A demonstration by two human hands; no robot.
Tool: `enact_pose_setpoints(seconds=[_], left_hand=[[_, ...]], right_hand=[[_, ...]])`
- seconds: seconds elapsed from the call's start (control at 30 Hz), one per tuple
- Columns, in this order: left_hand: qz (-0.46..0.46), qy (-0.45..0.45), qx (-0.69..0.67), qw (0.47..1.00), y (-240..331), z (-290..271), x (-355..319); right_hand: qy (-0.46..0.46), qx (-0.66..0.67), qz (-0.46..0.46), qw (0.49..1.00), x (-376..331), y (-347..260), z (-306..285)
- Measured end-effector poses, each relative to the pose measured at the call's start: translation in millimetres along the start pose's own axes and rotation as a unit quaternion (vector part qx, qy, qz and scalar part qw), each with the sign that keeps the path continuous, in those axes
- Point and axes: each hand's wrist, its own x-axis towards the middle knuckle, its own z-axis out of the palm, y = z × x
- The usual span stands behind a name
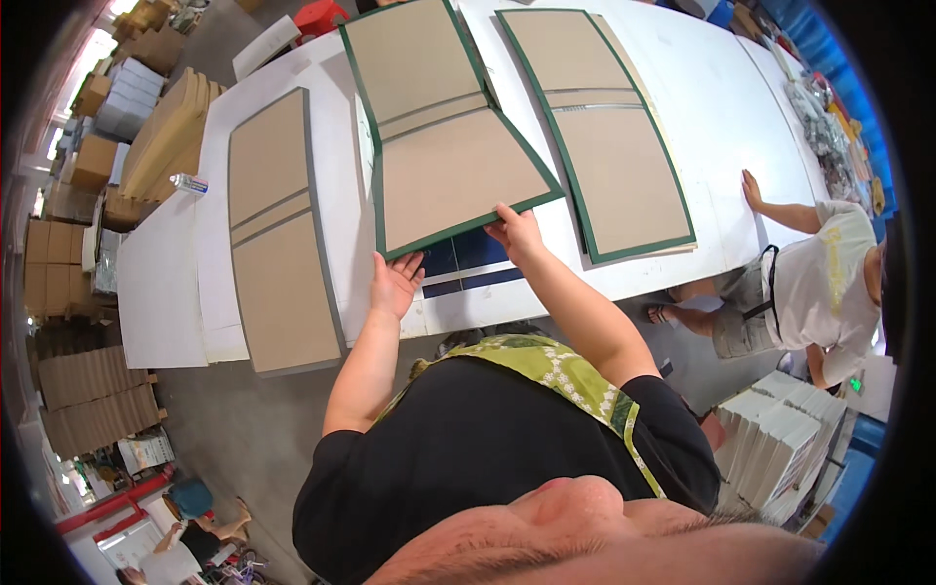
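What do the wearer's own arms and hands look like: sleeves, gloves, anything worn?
Both forearms are bare. The left hand and right hand wear no gloves; no rings or watch are visible. Short black sleeves end near the upper arm, with a green floral-patterned apron strap over the black shirt.

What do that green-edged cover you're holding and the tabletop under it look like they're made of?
The green-edged cover looks like matte brown greyboard panels mounted on dark green paper or cloth: flat tan faces, a thin green border, two grooves at the spine strip. Which covering it is, I can't tell. Left hand and right hand hold its near edge. The table looks like smooth white laminate or painted board.
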Motion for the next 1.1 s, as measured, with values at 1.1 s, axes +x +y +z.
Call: enact_pose_setpoints(seconds=[1.1], left_hand=[[-0.135, 0.008, 0.345, 0.929, -91.3, -97.1, -30.2]], right_hand=[[0.043, -0.888, -0.329, 0.318, -79.4, -220.6, -163.9]])
